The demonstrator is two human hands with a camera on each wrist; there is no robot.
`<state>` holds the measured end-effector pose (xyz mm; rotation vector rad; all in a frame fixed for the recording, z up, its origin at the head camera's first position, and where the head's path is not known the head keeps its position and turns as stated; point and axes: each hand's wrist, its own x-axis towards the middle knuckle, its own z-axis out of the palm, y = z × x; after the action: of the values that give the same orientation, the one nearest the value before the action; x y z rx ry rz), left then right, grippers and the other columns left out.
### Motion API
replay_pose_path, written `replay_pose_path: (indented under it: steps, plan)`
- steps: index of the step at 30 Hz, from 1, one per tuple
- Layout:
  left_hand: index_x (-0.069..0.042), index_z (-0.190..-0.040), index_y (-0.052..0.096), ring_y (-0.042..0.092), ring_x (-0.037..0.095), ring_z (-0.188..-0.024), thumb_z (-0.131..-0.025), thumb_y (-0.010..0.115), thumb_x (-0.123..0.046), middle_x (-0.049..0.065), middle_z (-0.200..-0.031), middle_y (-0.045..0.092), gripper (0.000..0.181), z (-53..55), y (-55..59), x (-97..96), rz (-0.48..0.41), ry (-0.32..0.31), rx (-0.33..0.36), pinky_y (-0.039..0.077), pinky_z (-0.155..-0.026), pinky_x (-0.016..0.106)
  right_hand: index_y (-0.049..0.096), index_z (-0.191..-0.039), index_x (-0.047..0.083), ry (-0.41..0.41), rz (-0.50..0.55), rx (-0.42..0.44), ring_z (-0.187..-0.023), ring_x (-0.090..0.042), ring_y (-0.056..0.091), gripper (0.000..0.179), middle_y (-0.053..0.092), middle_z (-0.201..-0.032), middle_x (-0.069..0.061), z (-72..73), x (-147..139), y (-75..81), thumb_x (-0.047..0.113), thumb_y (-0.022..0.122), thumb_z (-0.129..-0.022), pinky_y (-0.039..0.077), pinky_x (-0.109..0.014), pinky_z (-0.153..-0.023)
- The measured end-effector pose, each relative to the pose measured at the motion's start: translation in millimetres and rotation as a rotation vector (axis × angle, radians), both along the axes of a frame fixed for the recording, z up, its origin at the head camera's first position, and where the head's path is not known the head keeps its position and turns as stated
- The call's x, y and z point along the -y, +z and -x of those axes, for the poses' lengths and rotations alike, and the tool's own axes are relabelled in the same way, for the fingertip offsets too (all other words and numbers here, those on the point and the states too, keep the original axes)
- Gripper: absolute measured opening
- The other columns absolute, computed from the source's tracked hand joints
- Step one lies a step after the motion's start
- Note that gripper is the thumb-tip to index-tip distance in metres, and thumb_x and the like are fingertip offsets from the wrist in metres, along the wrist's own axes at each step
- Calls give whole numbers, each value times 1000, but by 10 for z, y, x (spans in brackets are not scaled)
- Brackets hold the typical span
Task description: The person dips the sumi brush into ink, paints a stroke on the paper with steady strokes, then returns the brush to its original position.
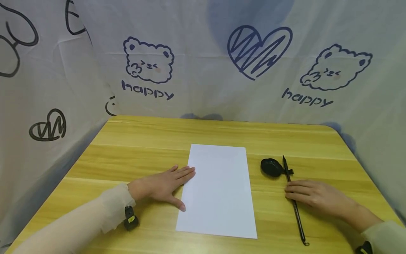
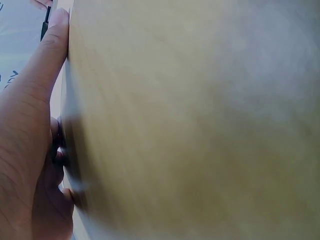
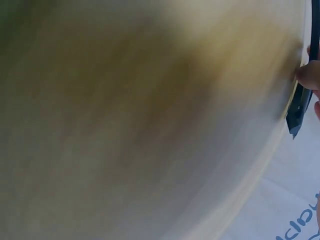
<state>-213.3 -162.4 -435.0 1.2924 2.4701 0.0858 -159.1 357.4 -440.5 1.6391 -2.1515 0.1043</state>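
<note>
Paper, Brush and Legible Markings

Writing: the word "happy" (image 1: 147, 90) is printed in blue on the cloth backdrop (image 1: 203, 77), beneath a bear face (image 1: 148, 60). The same word appears at the right, beneath a second bear face (image 1: 336, 67). A hatched heart (image 1: 260, 51) is located between the two faces. Part of the lettering is visible in the right wrist view, cut by the frame edge.

Paper: the white sheet (image 1: 219, 192) lies flat at the middle of the wooden table (image 1: 142, 135).

Left hand (image 1: 163, 185): palm down, fingers extended, thumb set wide. The fingertips and thumb tip rest on the sheet's left edge.

Right hand (image 1: 320, 197): fingers laid across the shaft of the dark brush (image 1: 298, 218); thumb and fingers pinch it. The brush lies right of the sheet, its upper part crossing the short handle of the black dish (image 1: 271, 167).
</note>
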Motion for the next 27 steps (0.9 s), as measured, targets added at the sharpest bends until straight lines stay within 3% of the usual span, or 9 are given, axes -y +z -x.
replay_pose_path:
  steps: [9, 22, 27]
  plan:
    - [-13, -158, 0, -3, 16, -149, -78, 43, -85, 3, -164, -2, 116, 11, 9, 16, 1, -2, 4, 2, -120, 43, 73, -113, 7, 7, 1, -22, -108, -24, 61, 51, 69, -117, -6, 70, -45, 4, 17, 24, -110, 23, -21, -114]
    - [-15, -158, -2, -6, 14, -148, -76, 39, -88, 0, -164, -6, 117, 4, -39, 13, 12, 6, -4, 0, -119, 41, 73, -107, 0, 88, 107, -107, -97, -33, 66, 45, 69, -112, -15, 103, 44, 103, 8, 29, -108, 32, -27, -111]
    - [-14, -158, -1, -5, 16, -148, -77, 42, -86, 1, -164, -4, 116, 1, -49, 10, 4, -1, -9, 2, -120, 43, 71, -110, 0, 80, 164, -208, -94, -30, 68, 38, 71, -109, -14, 115, 129, 212, 6, 34, -107, 52, -32, -91]
